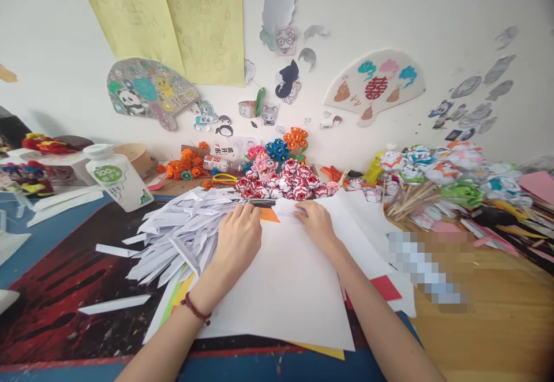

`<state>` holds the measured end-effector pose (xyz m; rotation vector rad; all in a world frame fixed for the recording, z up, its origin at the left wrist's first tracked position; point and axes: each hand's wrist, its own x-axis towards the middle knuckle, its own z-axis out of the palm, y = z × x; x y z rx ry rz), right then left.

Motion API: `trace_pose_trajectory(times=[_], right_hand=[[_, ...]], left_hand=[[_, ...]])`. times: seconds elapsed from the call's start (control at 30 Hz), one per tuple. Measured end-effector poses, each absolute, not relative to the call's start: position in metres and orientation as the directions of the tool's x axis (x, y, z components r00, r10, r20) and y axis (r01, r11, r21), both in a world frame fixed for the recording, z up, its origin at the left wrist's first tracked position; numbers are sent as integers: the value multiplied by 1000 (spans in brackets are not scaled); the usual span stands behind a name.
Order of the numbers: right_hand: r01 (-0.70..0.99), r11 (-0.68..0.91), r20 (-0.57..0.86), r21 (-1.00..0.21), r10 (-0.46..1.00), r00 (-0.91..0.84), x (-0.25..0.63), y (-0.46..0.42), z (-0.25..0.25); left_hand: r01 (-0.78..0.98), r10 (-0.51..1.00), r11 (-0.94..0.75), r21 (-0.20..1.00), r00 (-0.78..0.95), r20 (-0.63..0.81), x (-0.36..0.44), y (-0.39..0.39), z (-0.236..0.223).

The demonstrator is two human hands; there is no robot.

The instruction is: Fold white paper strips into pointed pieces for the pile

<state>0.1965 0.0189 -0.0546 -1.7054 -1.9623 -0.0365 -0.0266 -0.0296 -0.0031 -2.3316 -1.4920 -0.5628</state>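
My right hand pinches a small folded piece of white paper at the far edge of the paper stack. My left hand is closed, its fingers curled down beside the pile of folded white paper strips; what is in its fingertips, if anything, is hidden. Below both hands lies a large white sheet, on top of more white and coloured sheets. An orange paper corner shows between the hands.
A white bottle stands at the back left. Red-and-white paper flowers lie just beyond my hands. To the right are stick-stemmed paper flowers and a red paper piece. One loose strip lies at the left on the dark mat.
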Motion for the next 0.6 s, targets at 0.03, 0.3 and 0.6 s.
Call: trace_pose_trajectory(times=[0.03, 0.3, 0.6], right_hand=[[927, 201, 409, -317, 911, -58, 197, 18, -53], [938, 164, 455, -304, 890, -8, 194, 16, -46], [835, 306, 741, -458, 650, 168, 178, -4, -28]], left_hand=[[912, 789, -406, -59, 383, 480, -27, -30, -3], [910, 802, -410, -59, 390, 453, -26, -31, -4], [866, 811, -481, 140, 379, 445, -19, -34, -8]])
